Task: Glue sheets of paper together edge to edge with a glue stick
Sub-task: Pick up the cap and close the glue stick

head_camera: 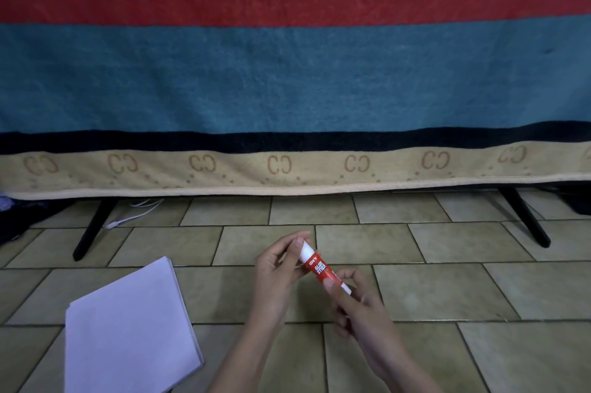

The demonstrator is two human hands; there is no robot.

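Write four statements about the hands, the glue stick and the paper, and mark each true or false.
1. Both hands hold the glue stick. True: the left hand pinches the white cap end and the right hand grips the base.
2. The paper stack lies right of the hands. False: it lies to their left.
3. The paper rests on the tiled floor. True.
4. A hand presses on the paper. False: neither touches it.
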